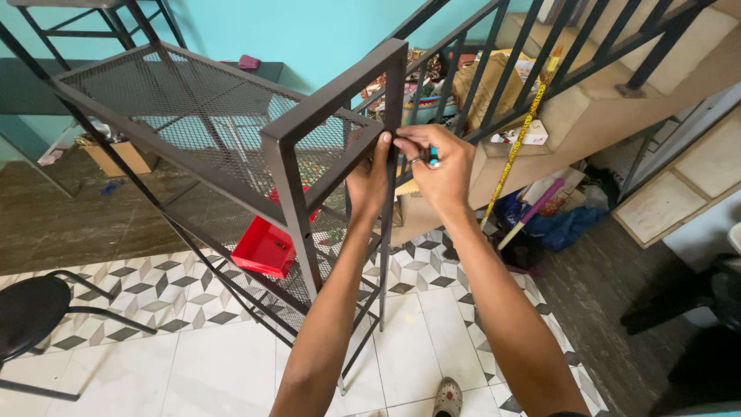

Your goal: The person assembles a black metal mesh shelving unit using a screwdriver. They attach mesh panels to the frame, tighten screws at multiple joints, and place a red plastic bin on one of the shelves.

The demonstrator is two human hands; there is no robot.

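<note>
Hands meet at the near upper corner of a dark metal rack (231, 139), which serves as the landmark here. The left hand (369, 179) wraps its fingers around the rack's corner post just under the top frame, seemingly to steady it. The right hand (438, 166), touching the left, is closed on a small blue-tipped tool (434, 159) held against that same corner; a ring shows on one finger. The rack is welded square tube with mesh shelves, tilted toward the viewer, its feet on the patterned tile floor (201, 363). A red tray (266, 245) lies below its top shelf, a black stool (31, 313) to its left, a stair railing (540, 46) behind it
</note>
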